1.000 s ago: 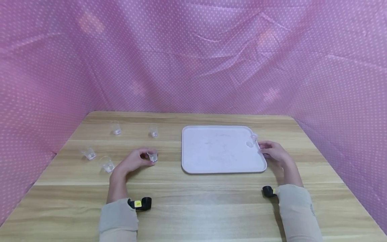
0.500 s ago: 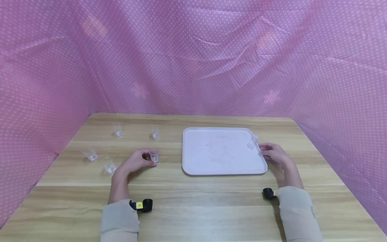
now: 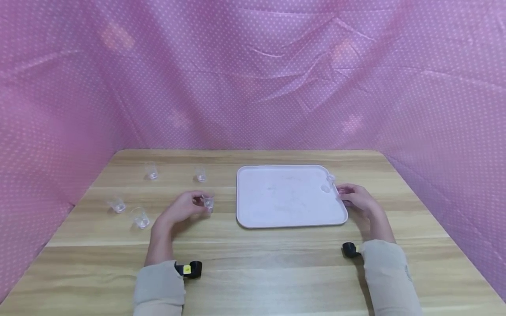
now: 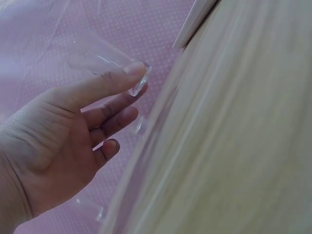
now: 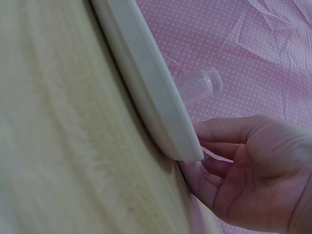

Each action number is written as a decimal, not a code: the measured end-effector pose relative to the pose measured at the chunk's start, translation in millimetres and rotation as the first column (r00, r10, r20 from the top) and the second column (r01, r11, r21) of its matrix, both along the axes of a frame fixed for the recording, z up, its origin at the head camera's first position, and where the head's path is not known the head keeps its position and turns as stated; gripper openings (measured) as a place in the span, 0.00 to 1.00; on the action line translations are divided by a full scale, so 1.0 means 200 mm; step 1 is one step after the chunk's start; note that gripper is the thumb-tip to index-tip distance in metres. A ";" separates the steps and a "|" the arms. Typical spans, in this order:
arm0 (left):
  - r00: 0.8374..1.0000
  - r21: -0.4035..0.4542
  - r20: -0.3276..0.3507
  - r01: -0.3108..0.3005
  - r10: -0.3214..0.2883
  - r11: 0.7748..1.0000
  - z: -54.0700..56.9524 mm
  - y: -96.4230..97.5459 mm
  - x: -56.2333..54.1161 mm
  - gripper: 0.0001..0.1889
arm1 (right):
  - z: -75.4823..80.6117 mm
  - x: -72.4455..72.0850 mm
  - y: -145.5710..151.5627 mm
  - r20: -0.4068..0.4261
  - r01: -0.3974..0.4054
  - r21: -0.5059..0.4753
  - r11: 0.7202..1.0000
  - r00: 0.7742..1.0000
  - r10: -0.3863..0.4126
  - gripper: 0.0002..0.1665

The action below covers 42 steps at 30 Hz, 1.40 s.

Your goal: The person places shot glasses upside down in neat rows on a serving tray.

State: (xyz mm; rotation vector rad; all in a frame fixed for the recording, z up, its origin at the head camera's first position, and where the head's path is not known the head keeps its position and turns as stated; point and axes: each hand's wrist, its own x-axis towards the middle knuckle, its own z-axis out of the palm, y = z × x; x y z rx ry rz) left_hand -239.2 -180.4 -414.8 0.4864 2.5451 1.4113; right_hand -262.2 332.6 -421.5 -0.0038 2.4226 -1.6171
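Note:
My left hand [image 3: 185,207] pinches a small clear plastic cup [image 3: 208,202] left of the tray. In the left wrist view the thumb lies along the cup [image 4: 100,52] near its thick base, with fingers behind it and the mouth pointing up. My right hand [image 3: 356,196] grips the right edge of a white rectangular tray [image 3: 290,197]. The right wrist view has the thumb at the tray rim [image 5: 168,97] and fingers curled at its underside. On the tray, close to that hand, another clear cup [image 5: 197,85] stands upside down.
Several more clear cups stand on the left of the wooden table [image 3: 261,267], including a back cup [image 3: 200,174] and a front cup [image 3: 140,218]. A pink dotted cloth [image 3: 253,87] hangs behind the table and along its sides.
My left hand has moved a little to the right with the cup, toward the tray. The right hand and tray stay nearly where they were; the head view shifts slightly.

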 end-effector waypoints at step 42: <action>0.932 -0.156 -0.139 0.313 -0.334 0.937 0.21 0.95 -0.33 0.18 | -0.01 -0.01 0.01 0.008 0.023 -0.036 0.999 1.000 -0.023 0.27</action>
